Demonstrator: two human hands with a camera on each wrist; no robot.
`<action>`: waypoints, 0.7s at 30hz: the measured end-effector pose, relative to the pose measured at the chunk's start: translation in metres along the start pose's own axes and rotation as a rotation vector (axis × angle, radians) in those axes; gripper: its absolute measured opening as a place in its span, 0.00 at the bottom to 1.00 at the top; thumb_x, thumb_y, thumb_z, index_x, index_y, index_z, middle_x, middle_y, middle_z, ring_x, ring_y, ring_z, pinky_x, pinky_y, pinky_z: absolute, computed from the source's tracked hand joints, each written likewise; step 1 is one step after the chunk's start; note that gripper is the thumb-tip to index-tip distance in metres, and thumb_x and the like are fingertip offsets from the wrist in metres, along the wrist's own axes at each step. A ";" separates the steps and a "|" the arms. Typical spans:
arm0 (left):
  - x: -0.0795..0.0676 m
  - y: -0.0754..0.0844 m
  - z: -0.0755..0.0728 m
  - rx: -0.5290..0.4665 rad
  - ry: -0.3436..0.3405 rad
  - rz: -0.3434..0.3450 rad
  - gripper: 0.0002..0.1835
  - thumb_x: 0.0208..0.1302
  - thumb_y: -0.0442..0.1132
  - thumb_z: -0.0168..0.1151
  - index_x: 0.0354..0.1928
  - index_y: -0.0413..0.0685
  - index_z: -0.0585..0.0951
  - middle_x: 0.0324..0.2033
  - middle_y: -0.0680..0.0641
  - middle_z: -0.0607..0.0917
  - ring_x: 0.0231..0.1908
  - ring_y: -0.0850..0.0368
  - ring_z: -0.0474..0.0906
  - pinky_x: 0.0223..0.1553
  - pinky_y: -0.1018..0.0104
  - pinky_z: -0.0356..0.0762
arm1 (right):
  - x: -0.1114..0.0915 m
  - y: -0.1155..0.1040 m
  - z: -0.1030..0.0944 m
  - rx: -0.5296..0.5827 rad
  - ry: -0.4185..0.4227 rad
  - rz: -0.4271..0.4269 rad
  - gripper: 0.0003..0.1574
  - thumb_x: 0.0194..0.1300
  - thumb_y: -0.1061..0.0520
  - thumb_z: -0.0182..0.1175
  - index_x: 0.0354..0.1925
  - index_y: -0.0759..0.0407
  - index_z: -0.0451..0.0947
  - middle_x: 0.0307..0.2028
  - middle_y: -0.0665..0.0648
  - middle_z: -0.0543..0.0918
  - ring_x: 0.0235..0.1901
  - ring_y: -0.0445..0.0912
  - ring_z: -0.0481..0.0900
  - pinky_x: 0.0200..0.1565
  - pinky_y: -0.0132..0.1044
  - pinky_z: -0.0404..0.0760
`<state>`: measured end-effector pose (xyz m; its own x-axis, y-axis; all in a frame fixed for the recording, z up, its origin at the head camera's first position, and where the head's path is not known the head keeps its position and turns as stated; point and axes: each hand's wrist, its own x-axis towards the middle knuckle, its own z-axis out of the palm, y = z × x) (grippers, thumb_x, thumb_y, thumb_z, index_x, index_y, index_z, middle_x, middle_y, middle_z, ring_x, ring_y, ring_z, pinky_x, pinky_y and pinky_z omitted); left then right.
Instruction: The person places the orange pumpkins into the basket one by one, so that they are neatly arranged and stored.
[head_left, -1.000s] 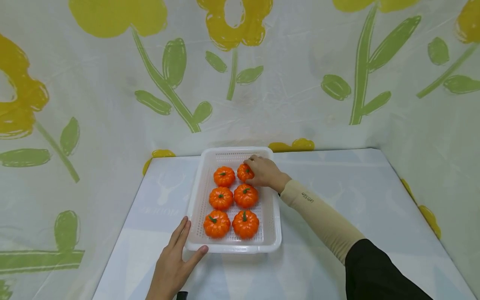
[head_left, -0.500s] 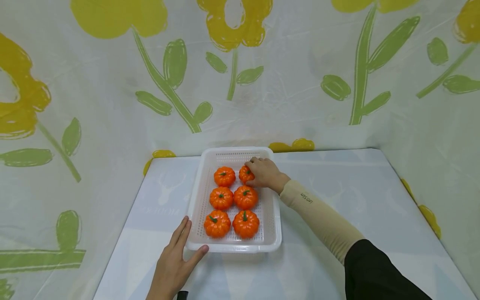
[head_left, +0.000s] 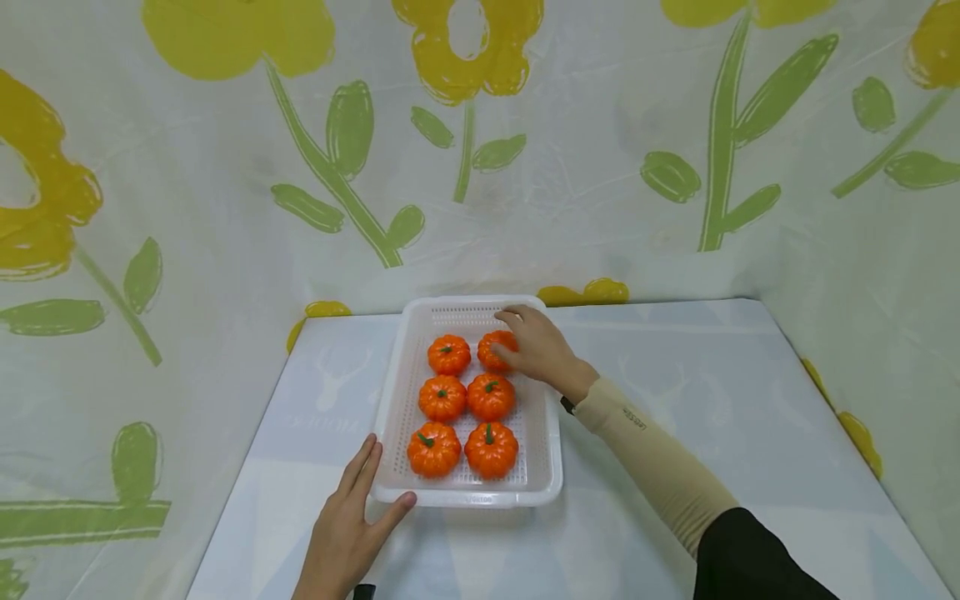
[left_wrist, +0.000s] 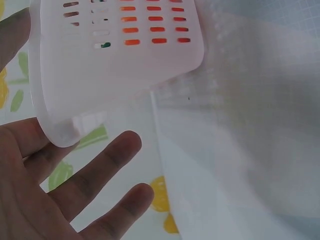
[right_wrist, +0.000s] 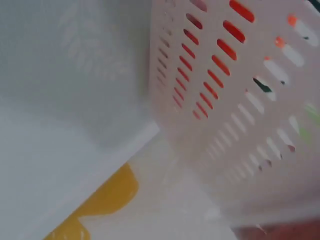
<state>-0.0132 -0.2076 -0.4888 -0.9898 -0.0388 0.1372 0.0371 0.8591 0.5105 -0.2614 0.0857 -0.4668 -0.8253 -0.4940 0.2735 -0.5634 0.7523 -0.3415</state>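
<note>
Several small orange pumpkins with green stems, such as the front-right one [head_left: 491, 451], sit in two columns inside a white perforated plastic basket [head_left: 480, 499] in the head view. My right hand [head_left: 546, 350] hovers at the back-right pumpkin [head_left: 489, 349], fingers spread above it and thumb overlapping its side. At the near left corner, my left hand [head_left: 341, 525] touches the basket with straight fingers and thumb. In the left wrist view, that hand [left_wrist: 35, 195] has its index finger at the rim and other fingers extended below. The right fingers are mostly hidden in the right wrist view.
The basket stands on a pale patterned table [head_left: 637, 483], near its back edge. A white sheet [head_left: 585, 167] printed with yellow flowers hangs behind and at both sides.
My right hand has loosened from the back-right pumpkin: its fingers have spread and the wrist has shifted slightly right. That pumpkin has moved a little to the right. The left hand stays put.
</note>
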 end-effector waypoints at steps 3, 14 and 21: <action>0.000 -0.001 0.000 0.000 0.002 0.004 0.51 0.61 0.69 0.65 0.79 0.54 0.60 0.78 0.52 0.59 0.65 0.37 0.72 0.54 0.33 0.77 | -0.014 0.008 -0.009 0.045 0.104 0.014 0.37 0.70 0.44 0.65 0.68 0.63 0.71 0.65 0.65 0.73 0.65 0.60 0.70 0.70 0.54 0.65; 0.003 0.000 0.001 -0.014 -0.020 0.006 0.50 0.61 0.69 0.64 0.79 0.53 0.61 0.78 0.53 0.58 0.67 0.37 0.70 0.56 0.33 0.75 | -0.091 0.086 -0.057 -0.003 0.140 0.228 0.46 0.76 0.38 0.54 0.73 0.69 0.59 0.69 0.74 0.65 0.69 0.68 0.61 0.67 0.68 0.57; 0.002 -0.002 -0.001 0.001 -0.034 0.019 0.50 0.61 0.70 0.64 0.78 0.49 0.63 0.78 0.52 0.59 0.67 0.37 0.69 0.57 0.31 0.73 | -0.163 0.112 -0.065 -0.013 0.031 0.399 0.51 0.78 0.32 0.45 0.78 0.67 0.48 0.74 0.78 0.51 0.72 0.78 0.46 0.67 0.78 0.42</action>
<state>-0.0152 -0.2101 -0.4886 -0.9930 -0.0053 0.1178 0.0556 0.8601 0.5071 -0.1875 0.2791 -0.4910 -0.9776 -0.1486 0.1491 -0.1983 0.8878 -0.4154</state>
